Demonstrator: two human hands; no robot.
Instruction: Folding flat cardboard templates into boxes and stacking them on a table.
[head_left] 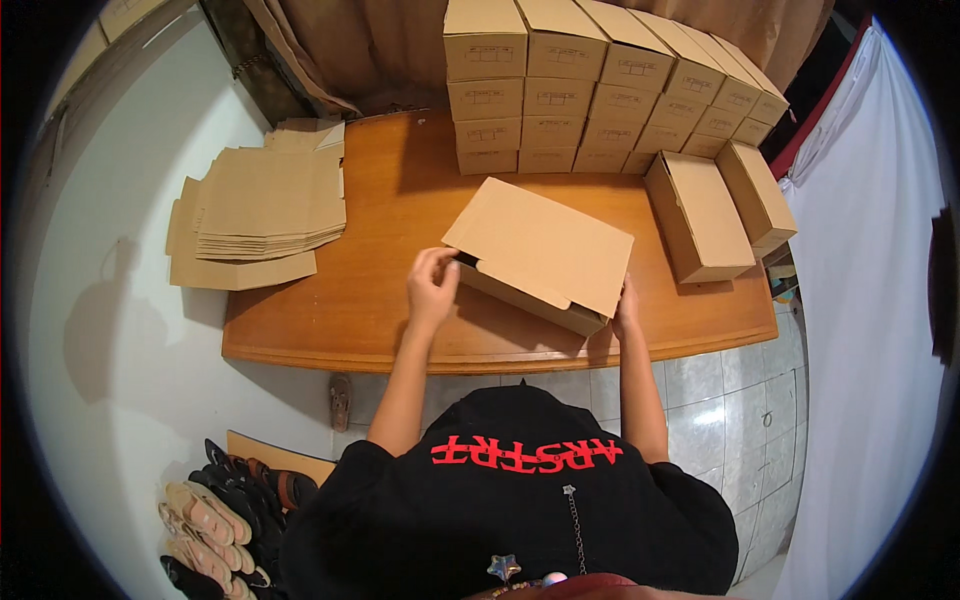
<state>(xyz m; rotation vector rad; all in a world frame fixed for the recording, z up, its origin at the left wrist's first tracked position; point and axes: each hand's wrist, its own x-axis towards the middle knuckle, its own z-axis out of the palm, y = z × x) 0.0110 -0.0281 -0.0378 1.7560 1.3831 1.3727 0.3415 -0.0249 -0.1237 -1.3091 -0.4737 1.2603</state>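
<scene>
A brown cardboard box [545, 240] sits at an angle near the table's front edge. Its lid lies over the top, and dark gaps show at the front corners beside the front flap. At the box's left front corner my left hand [433, 283] grips the edge, fingers bent and thumb near the gap. My right hand [626, 308] holds the right end, its fingers partly hidden behind the box wall.
Flat, unfolded cardboard sheets [270, 205] are piled on the table's [385, 310] left. Closed boxes [565, 95] stand stacked along the back. Two more boxes, one nearer [705, 215] and one farther [757, 195], lie at the right. Shoes [215, 515] crowd the floor at lower left.
</scene>
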